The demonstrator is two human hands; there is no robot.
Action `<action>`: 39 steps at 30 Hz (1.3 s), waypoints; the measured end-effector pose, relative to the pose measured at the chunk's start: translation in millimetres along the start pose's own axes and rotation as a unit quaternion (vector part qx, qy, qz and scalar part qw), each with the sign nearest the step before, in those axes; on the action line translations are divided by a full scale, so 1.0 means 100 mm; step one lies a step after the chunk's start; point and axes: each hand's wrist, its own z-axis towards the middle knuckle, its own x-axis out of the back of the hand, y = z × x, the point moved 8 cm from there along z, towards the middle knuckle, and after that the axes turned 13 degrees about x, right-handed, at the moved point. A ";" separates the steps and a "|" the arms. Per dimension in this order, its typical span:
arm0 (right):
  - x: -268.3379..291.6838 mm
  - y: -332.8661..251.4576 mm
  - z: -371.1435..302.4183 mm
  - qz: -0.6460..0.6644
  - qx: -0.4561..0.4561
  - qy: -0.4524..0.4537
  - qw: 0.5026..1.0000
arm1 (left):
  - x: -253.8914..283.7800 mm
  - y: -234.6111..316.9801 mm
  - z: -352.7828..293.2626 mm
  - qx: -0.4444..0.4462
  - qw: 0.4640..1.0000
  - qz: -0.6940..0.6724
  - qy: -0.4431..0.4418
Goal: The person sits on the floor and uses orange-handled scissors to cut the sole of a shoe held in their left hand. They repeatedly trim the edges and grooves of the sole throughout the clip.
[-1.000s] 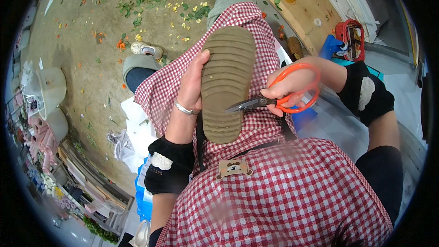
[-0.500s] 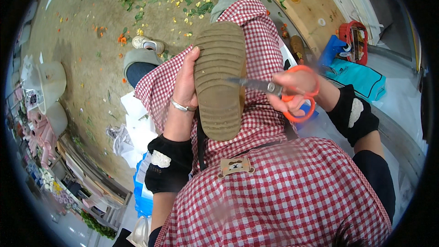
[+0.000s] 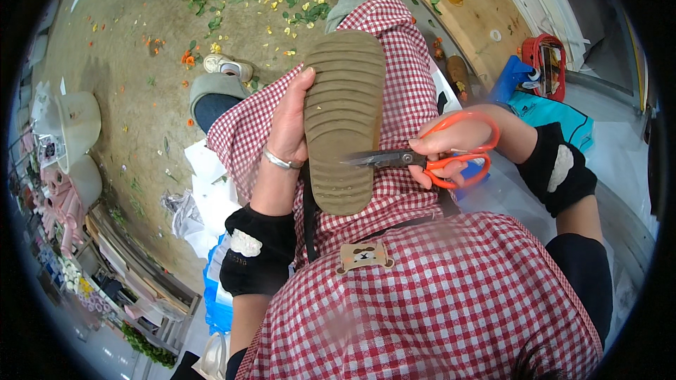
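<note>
Apparently mid-scrape, fingers of the right hand [image 3: 461,135] clamped orange-handled scissors [image 3: 391,159] over the shoe sole [image 3: 345,116]; the left hand [image 3: 289,125] gripped its left edge, steadiness likely needed next.

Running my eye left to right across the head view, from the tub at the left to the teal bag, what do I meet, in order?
Pale tub → white shoe on the floor → left hand → upturned brown sole → right hand → teal bag.
</note>
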 end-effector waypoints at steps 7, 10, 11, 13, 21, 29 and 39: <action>0.09 -0.21 -0.05 -0.075 -0.058 -0.018 0.995 | -0.09 0.01 0.01 -0.002 1.000 0.027 0.004; 0.12 -0.21 -0.01 -0.093 -0.055 -0.024 0.994 | -0.07 0.01 0.03 -0.008 0.998 0.053 0.015; 0.12 -0.22 -0.01 -0.097 -0.052 -0.035 0.993 | -0.09 0.00 0.03 -0.006 0.998 0.055 0.014; 0.11 -0.22 -0.01 -0.096 -0.050 -0.045 0.993 | -0.09 -0.01 0.03 -0.003 0.998 0.057 0.016; 0.09 -0.25 0.00 -0.137 -0.009 0.004 0.991 | -0.09 -0.03 0.04 0.022 1.000 -0.002 -0.004; 0.08 -0.20 0.06 0.002 0.108 0.045 0.993 | -0.04 -0.01 0.02 0.008 1.000 -0.009 -0.009; 0.06 -0.18 -0.03 -0.072 -0.063 -0.001 0.995 | -0.03 -0.02 0.03 0.001 0.999 0.032 0.002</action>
